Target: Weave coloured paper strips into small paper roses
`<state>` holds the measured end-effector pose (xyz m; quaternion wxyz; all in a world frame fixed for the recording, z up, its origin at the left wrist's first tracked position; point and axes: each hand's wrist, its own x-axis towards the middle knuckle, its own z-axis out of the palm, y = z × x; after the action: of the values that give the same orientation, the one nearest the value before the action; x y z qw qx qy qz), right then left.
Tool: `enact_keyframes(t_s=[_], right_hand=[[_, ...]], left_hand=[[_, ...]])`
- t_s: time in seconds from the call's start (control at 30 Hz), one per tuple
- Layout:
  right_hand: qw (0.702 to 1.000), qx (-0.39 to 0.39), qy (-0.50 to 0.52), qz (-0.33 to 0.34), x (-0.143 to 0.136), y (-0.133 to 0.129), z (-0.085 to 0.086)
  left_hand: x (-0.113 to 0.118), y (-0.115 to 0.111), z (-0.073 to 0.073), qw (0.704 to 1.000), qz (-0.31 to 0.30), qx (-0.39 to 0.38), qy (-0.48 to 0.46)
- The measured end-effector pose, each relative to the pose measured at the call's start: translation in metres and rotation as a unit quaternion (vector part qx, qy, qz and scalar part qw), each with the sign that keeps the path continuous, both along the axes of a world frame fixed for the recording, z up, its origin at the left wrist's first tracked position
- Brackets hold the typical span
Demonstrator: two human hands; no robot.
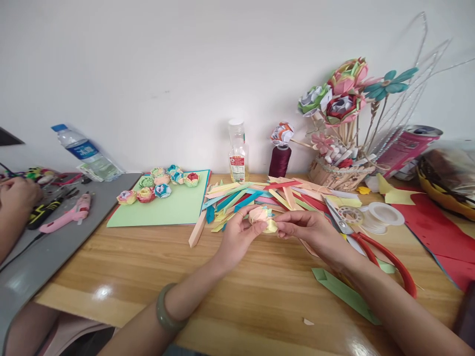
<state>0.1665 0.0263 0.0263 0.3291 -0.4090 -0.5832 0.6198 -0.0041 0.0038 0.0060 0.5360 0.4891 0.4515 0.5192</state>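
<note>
A small folded paper flower (pixel 262 216) in peach, yellow and a little blue-green is held up over the wooden table. My left hand (pixel 241 235) grips it from the left, thumb across its front. From the right, my right hand (pixel 302 227) pinches at the flower's yellow edge between thumb and fingertips. Just behind both hands spreads a pile of coloured paper strips (pixel 237 198). Red-handled scissors (pixel 371 242) lie beside my right forearm, which partly covers them. A folded green paper strip (pixel 345 296) is under that forearm.
Several finished paper flowers (pixel 144 194) sit on green paper (pixel 178 210) at left. A glass bottle (pixel 237 153), a thread spool (pixel 279 160) and a flower basket (pixel 334 173) stand along the wall. A co-worker's hand (pixel 20 193) is at far left, near a pink glue gun (pixel 70 215).
</note>
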Motion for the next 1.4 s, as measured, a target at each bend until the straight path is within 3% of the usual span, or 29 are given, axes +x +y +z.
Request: enact_keyframes(t_s=[0.2,0.47,0.77,1.0,1.4], right_hand=[[0.999,0.031,-0.029,0.012,-0.002,0.000,0.000],[0.997,0.001,-0.049,0.062,0.003,0.004,-0.002],[0.976,0.140,-0.150,0.079,0.007,0.006,-0.009],[0.968,0.165,-0.158,0.106,0.008,0.007,-0.010],[0.977,0.143,-0.151,0.046,0.004,0.005,-0.013]], left_hand=[[0.000,-0.001,-0.002,1.000,-0.017,-0.021,-0.001],[0.001,-0.002,-0.001,0.999,-0.027,-0.010,0.027],[0.001,-0.002,-0.003,0.998,-0.014,0.007,0.059],[0.001,-0.001,-0.003,0.998,-0.010,0.002,0.067],[0.002,-0.002,-0.002,0.998,-0.016,0.002,0.054]])
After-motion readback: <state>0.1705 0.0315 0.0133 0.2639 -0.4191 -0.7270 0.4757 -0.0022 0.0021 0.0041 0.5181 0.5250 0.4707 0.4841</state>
